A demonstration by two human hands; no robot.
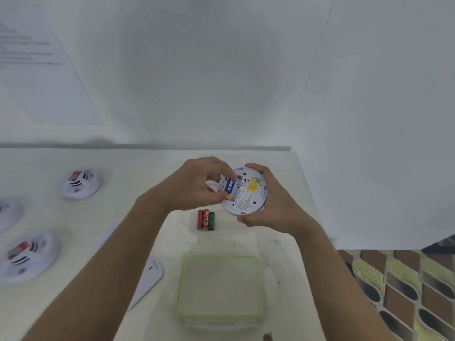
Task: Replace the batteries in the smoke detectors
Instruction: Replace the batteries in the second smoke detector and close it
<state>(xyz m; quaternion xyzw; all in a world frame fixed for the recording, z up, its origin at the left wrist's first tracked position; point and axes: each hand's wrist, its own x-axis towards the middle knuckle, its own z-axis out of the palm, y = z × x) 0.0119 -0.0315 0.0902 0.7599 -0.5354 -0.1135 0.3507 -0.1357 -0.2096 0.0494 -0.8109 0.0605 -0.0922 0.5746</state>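
Note:
My right hand [267,203] grips a round white smoke detector [248,198] by its right rim, back side tilted toward me, above the table. A blue battery [230,187] lies in its compartment beside a yellow label. My left hand [197,184] curls its fingers over the battery end of the compartment and also holds a small white cover piece [213,185]. Three loose batteries [205,219], two red and one green, lie side by side on the white table [138,163] just below the detector.
Two opened detectors with red batteries lie at the left [80,183] [28,257], and a third shows at the left edge [7,212]. A white cover piece [147,281] lies near my left forearm. A clear green-rimmed container [221,289] sits close in front. The table's right edge runs past my right wrist.

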